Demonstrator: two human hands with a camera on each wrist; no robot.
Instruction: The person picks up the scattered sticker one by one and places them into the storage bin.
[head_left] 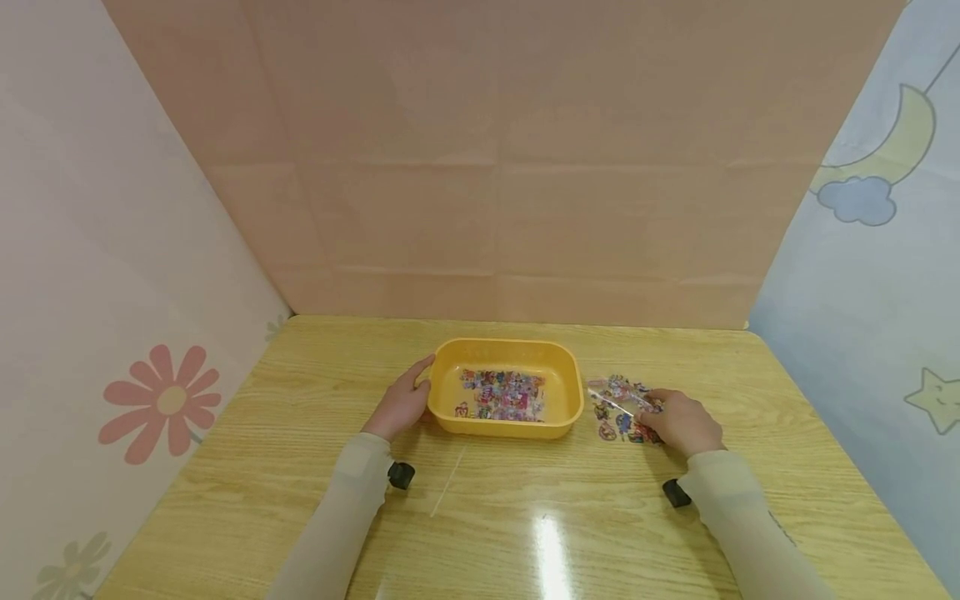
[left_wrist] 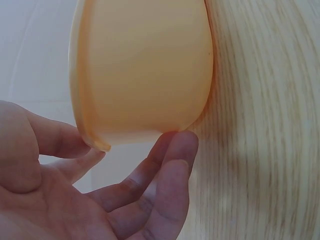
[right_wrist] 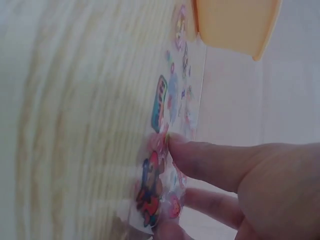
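A yellow plastic basin (head_left: 504,429) stands on the wooden table, with clear sheets of colourful cartoon stickers (head_left: 504,395) lying on its floor. At its left end, my left hand (head_left: 401,407) pinches the rim between thumb and forefinger; in the left wrist view the other fingertips (left_wrist: 182,145) reach the lower wall. Right of the basin lies another clear sticker sheet (head_left: 619,408). My right hand (head_left: 686,423) pinches this sheet at its right side, the thumb (right_wrist: 200,157) on top and other fingers around the edge.
The wooden table (head_left: 480,508) runs up to a plain brown backdrop (head_left: 487,208). Side walls carry printed flowers (head_left: 171,401) on the left and a moon (head_left: 900,146) on the right. Each sleeve has a small black device (head_left: 401,475) at the wrist.
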